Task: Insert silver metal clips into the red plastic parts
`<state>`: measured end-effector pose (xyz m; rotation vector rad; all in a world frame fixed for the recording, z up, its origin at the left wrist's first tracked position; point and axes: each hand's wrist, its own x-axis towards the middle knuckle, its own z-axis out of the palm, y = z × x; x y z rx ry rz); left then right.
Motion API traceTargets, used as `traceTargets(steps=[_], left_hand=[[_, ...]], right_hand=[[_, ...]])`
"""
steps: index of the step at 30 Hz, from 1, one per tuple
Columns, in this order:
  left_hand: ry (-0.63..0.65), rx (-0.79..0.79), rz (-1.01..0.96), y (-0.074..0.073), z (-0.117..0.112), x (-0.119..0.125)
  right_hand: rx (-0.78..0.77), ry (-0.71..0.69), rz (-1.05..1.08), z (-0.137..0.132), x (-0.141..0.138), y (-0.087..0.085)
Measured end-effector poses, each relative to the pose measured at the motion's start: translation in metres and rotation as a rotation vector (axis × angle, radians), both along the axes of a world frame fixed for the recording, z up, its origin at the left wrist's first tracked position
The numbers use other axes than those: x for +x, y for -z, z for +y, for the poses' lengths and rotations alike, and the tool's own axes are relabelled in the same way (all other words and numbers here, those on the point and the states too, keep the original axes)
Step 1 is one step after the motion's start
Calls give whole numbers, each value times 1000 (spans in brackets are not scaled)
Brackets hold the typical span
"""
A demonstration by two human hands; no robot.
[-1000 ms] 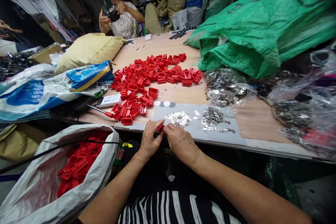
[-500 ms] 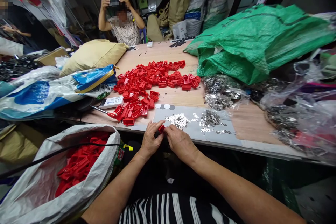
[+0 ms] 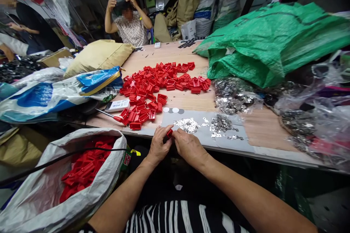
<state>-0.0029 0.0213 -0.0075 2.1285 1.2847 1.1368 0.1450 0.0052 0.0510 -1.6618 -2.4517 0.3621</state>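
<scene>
The left hand (image 3: 158, 146) had its thumb and fingers closed around a small red plastic part (image 3: 169, 133) at the table's near edge, while the right hand (image 3: 190, 146) met it with bunched fingertips, whether pinching anything too small to tell. Just beyond lay a pile of bright metal pieces (image 3: 186, 125) on a grey sheet (image 3: 203, 141), with a heap of red parts (image 3: 147, 83) farther back and an open white sack (image 3: 108, 174) of more red parts at left.
</scene>
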Motion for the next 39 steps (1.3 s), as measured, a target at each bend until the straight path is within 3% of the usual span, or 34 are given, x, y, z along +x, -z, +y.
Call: traceTargets(steps=[6,12,20,29,34,39], left_hand=[[9,17,4,1,-1,0],[26,-1,2,0,0,-2],[31,-11,-3,0,0,-2],[30,63,-3,4,2,-1],[-9,104,15,-7,-2,-2],[-63,71,-95,-24,-21,-7]], right_hand=[[-25,49,136,-6,18,1],[-50,35,202,-3,20,6],[-124,47,153,4,14,-1],[-67,111,21,1,-3,1],[-13,42,160,-6,8,10],[12,-54,600,-19,30,17]])
